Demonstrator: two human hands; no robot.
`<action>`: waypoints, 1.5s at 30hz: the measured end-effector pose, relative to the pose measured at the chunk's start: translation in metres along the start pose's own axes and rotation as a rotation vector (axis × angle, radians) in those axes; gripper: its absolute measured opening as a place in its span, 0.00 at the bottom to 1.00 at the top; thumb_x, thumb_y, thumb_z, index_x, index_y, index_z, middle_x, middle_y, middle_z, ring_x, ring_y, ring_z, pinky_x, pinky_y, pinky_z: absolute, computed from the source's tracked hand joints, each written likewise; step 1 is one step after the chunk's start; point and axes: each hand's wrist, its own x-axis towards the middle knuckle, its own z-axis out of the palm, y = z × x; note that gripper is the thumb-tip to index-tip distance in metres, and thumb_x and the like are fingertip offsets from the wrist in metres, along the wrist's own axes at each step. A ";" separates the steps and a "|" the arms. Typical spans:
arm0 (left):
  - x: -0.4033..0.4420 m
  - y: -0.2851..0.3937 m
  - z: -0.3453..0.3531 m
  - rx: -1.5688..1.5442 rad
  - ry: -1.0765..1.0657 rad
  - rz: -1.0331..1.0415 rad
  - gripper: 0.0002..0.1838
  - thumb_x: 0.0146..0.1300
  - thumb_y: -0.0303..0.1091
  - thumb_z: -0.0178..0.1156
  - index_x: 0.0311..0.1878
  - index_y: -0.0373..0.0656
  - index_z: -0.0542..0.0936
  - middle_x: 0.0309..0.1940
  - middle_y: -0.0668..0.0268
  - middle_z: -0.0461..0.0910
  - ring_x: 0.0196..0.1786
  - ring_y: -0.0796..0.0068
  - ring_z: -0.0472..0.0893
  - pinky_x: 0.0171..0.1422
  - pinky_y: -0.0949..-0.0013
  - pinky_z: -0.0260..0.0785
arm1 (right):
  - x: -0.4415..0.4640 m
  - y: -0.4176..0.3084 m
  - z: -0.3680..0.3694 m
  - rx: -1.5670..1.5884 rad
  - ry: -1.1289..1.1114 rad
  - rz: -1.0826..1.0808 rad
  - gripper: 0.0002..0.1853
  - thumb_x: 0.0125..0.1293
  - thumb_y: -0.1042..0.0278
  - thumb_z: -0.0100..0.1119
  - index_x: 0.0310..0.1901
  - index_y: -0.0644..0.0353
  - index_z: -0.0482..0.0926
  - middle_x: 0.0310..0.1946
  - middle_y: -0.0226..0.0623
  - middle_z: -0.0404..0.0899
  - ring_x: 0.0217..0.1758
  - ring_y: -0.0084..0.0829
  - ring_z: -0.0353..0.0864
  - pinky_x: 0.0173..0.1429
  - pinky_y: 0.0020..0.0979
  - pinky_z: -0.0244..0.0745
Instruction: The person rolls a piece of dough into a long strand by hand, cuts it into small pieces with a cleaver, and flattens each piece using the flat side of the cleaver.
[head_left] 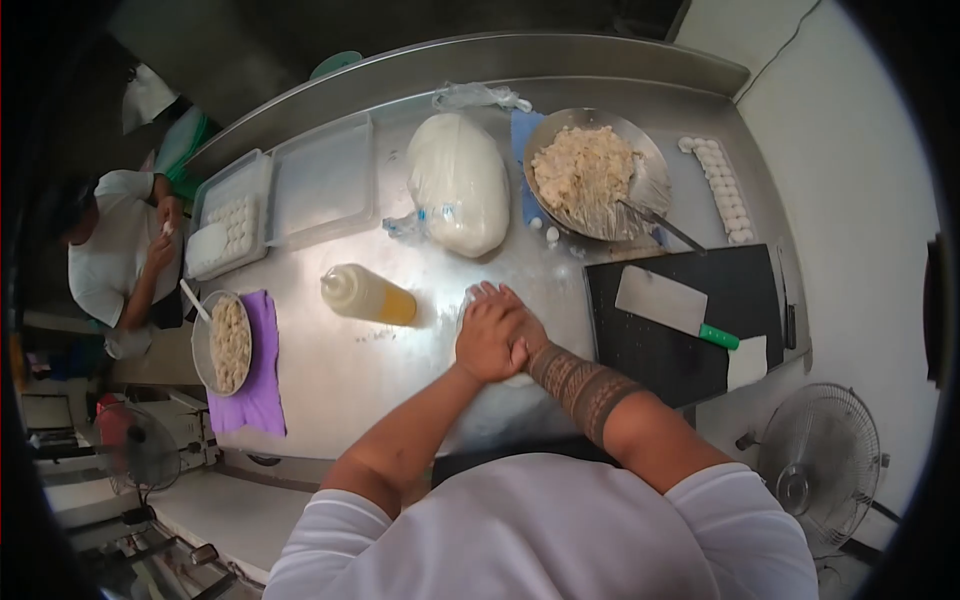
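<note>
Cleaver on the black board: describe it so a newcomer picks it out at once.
At the right side of the steel table, find the black board beside the wide metal bowl. The cleaver lies flat on it. Its broad rectangular blade and bright green handle set it apart from the dark-handled utensil in the bowl.

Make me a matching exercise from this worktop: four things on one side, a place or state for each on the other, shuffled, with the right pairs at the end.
Things:
1. Cleaver
2. Bottle
3. Purple cloth
4. Big dough lump

Places and states:
A. Partly under the small bowl
B. Wrapped in clear plastic
C. Lying on the black board
D. Holding yellow liquid

Right pairs: 1-C, 2-D, 3-A, 4-B
</note>
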 end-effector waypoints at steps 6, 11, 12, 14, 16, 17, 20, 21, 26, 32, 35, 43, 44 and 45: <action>0.056 -0.064 0.015 -0.729 -0.115 -0.751 0.13 0.72 0.36 0.61 0.53 0.41 0.86 0.44 0.62 0.89 0.48 0.71 0.86 0.59 0.66 0.76 | -0.008 0.002 -0.053 1.065 -0.009 0.314 0.27 0.82 0.47 0.52 0.66 0.61 0.80 0.64 0.45 0.84 0.70 0.44 0.82 0.78 0.42 0.73; -0.007 -0.037 0.036 0.432 -0.172 -0.297 0.31 0.74 0.53 0.58 0.71 0.41 0.77 0.79 0.43 0.69 0.75 0.40 0.74 0.80 0.46 0.65 | -0.091 0.018 -0.010 1.616 0.662 0.768 0.38 0.83 0.34 0.49 0.62 0.69 0.82 0.55 0.49 0.88 0.57 0.38 0.87 0.64 0.39 0.79; -0.019 -0.022 0.028 0.431 -0.260 -0.270 0.33 0.72 0.54 0.60 0.73 0.42 0.75 0.80 0.42 0.66 0.76 0.38 0.73 0.81 0.47 0.64 | -0.109 0.016 -0.014 1.678 0.621 0.841 0.39 0.83 0.32 0.47 0.62 0.70 0.81 0.56 0.49 0.87 0.59 0.38 0.86 0.66 0.39 0.77; -0.032 0.009 0.005 0.377 -0.444 -0.291 0.37 0.69 0.55 0.61 0.75 0.42 0.74 0.79 0.42 0.67 0.76 0.38 0.73 0.82 0.46 0.64 | -0.134 0.014 -0.024 1.804 0.547 0.961 0.43 0.83 0.29 0.42 0.64 0.72 0.80 0.59 0.49 0.86 0.62 0.38 0.85 0.70 0.38 0.74; -0.043 0.050 -0.031 0.262 -0.651 -0.395 0.37 0.67 0.55 0.62 0.73 0.41 0.74 0.74 0.44 0.74 0.73 0.40 0.76 0.80 0.46 0.66 | -0.151 0.003 -0.035 1.868 0.445 0.964 0.47 0.81 0.25 0.37 0.69 0.71 0.76 0.64 0.51 0.83 0.70 0.40 0.80 0.76 0.39 0.67; -0.039 0.071 -0.054 0.101 -0.741 -0.476 0.35 0.62 0.46 0.68 0.70 0.41 0.76 0.63 0.47 0.82 0.67 0.44 0.81 0.74 0.45 0.70 | -0.155 -0.001 -0.038 1.906 0.422 0.982 0.48 0.81 0.24 0.37 0.70 0.71 0.75 0.65 0.51 0.82 0.71 0.41 0.80 0.76 0.40 0.67; -0.072 0.088 -0.064 -0.097 -0.582 -0.414 0.33 0.56 0.33 0.72 0.67 0.41 0.77 0.54 0.50 0.85 0.62 0.46 0.83 0.69 0.47 0.74 | -0.158 -0.009 -0.052 2.082 0.336 1.002 0.49 0.80 0.23 0.36 0.73 0.71 0.72 0.69 0.54 0.80 0.73 0.44 0.77 0.80 0.43 0.65; -0.078 0.091 -0.066 -0.365 -0.524 -0.475 0.35 0.54 0.22 0.71 0.68 0.43 0.77 0.56 0.48 0.84 0.62 0.46 0.83 0.68 0.53 0.75 | -0.158 -0.010 -0.055 2.177 0.297 0.978 0.49 0.80 0.23 0.36 0.73 0.71 0.72 0.69 0.54 0.79 0.74 0.45 0.77 0.80 0.44 0.65; -0.104 0.074 -0.026 -0.392 -0.226 -0.184 0.35 0.58 0.18 0.66 0.71 0.42 0.75 0.63 0.47 0.80 0.62 0.43 0.81 0.71 0.51 0.73 | -0.126 -0.036 -0.061 2.188 -0.019 0.624 0.44 0.81 0.30 0.45 0.72 0.71 0.74 0.69 0.51 0.80 0.74 0.45 0.77 0.81 0.43 0.67; -0.132 0.018 0.020 -0.289 -0.216 -0.256 0.34 0.56 0.20 0.63 0.69 0.40 0.73 0.61 0.52 0.78 0.64 0.45 0.77 0.74 0.48 0.69 | -0.100 -0.077 -0.054 0.936 0.111 0.585 0.30 0.78 0.49 0.58 0.70 0.66 0.77 0.62 0.59 0.83 0.66 0.53 0.84 0.70 0.45 0.77; -0.130 0.046 -0.036 -0.715 -0.238 -0.589 0.36 0.56 0.23 0.63 0.71 0.38 0.69 0.58 0.52 0.78 0.64 0.53 0.78 0.73 0.50 0.70 | -0.102 -0.089 -0.062 0.767 0.091 0.500 0.32 0.75 0.48 0.61 0.68 0.68 0.78 0.64 0.59 0.82 0.67 0.55 0.81 0.71 0.45 0.76; -0.088 0.077 -0.050 -0.299 -0.070 0.053 0.24 0.54 0.37 0.68 0.55 0.41 0.84 0.57 0.50 0.81 0.66 0.44 0.79 0.74 0.40 0.67 | -0.100 -0.095 -0.024 0.513 -0.070 0.217 0.35 0.76 0.43 0.59 0.75 0.60 0.71 0.76 0.49 0.68 0.82 0.47 0.62 0.85 0.45 0.56; -0.092 0.076 -0.041 -0.309 -0.078 0.074 0.22 0.54 0.39 0.68 0.52 0.42 0.85 0.56 0.52 0.82 0.65 0.45 0.79 0.74 0.40 0.67 | -0.099 -0.093 -0.015 0.451 -0.110 0.170 0.36 0.76 0.42 0.58 0.77 0.57 0.69 0.79 0.45 0.64 0.85 0.44 0.58 0.87 0.44 0.52; -0.093 0.068 -0.031 -0.318 -0.084 0.099 0.20 0.55 0.41 0.67 0.50 0.43 0.86 0.55 0.53 0.83 0.64 0.46 0.80 0.74 0.39 0.67 | -0.093 -0.088 -0.009 0.385 -0.145 0.123 0.37 0.77 0.41 0.56 0.79 0.55 0.67 0.82 0.42 0.60 0.87 0.42 0.54 0.89 0.44 0.47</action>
